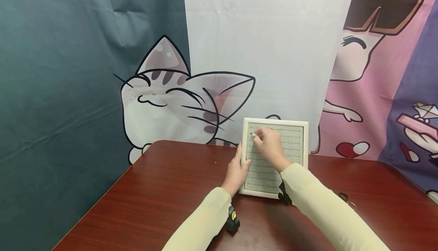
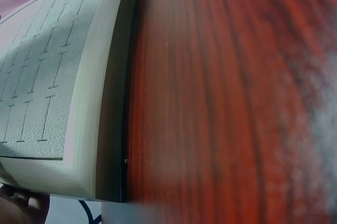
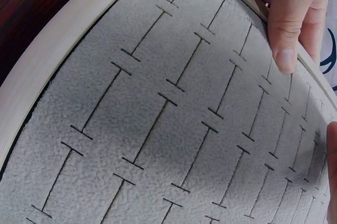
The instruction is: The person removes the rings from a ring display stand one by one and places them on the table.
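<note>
A display board (image 1: 305, 148) stands tilted up on the table, with a cream frame round a pale grey, fuzzy pad cut with rows of I-shaped slits. My left hand (image 1: 236, 173) grips its left side, thumb (image 3: 286, 58) on the front and the other fingers along the edge. In the left wrist view, fingers (image 2: 26, 205) show past the frame's corner. My right hand (image 1: 270, 146) is at the upper left of the pad, pinching a small shiny piece (image 1: 253, 135) against a slit; I cannot tell its exact kind. Only a fingertip (image 3: 332, 166) of it enters the right wrist view.
Small ring-like things (image 1: 343, 196) lie on the red-brown wooden table (image 1: 164, 197), right of the board and beside my right forearm. Behind the table hangs a curtain (image 1: 280, 45) printed with cartoon figures. Each wrist carries a black camera (image 1: 232, 222).
</note>
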Demonstrator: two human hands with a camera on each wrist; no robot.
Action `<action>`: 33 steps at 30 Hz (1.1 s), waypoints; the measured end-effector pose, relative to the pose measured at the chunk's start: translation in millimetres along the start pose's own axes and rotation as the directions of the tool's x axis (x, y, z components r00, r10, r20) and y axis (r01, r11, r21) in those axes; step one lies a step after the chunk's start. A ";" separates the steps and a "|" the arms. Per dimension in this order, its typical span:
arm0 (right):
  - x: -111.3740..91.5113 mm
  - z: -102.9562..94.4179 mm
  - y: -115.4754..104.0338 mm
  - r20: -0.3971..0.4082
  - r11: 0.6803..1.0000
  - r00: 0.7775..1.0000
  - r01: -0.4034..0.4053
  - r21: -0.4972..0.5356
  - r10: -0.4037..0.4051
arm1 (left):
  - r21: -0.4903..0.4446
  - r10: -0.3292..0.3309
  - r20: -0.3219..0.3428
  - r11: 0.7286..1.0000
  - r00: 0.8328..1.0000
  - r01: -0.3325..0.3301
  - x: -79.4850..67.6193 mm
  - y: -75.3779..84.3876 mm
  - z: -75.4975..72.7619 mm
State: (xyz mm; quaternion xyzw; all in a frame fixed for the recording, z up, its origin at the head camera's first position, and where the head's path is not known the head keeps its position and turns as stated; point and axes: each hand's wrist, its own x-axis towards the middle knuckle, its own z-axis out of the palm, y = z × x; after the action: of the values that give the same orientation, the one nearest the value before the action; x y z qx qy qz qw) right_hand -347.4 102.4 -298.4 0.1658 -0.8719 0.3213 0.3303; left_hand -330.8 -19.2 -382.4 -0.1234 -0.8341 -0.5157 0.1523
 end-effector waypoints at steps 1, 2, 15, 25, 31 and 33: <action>-0.2 -0.3 0.3 -0.004 1.000 1.000 0.004 -0.001 -0.004 | 0.001 0.000 -0.002 1.000 1.000 0.000 -0.1 0.0 0.2; -0.3 -0.5 0.5 -0.007 1.000 1.000 0.009 0.000 -0.009 | 0.001 0.001 -0.003 1.000 1.000 -0.001 -0.1 -0.1 0.4; -1.8 -8.1 0.3 -0.032 1.000 0.999 0.019 0.018 -0.018 | -0.009 -0.001 0.003 1.000 1.000 0.001 -0.5 1.5 1.1; -1.6 -32.3 -3.8 -0.025 0.996 1.000 -0.015 0.088 0.018 | -0.018 -0.001 -0.004 1.000 1.000 0.001 -1.3 4.6 -3.1; -12.2 -47.0 3.7 0.002 0.981 0.992 -0.123 0.148 0.124 | -0.024 -0.010 -0.008 1.000 1.000 0.010 -2.1 3.0 -1.3; -15.5 -53.1 5.5 0.009 0.977 0.989 -0.146 0.156 0.146 | -0.022 -0.005 -0.014 1.000 1.000 0.005 -1.4 3.6 -1.1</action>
State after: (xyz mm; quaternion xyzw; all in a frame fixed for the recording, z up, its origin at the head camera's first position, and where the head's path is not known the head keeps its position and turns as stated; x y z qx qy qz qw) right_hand -313.9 143.2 -280.9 0.1263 -0.8534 0.4121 0.2932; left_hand -328.1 -18.7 -379.5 -0.1194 -0.8275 -0.5262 0.1553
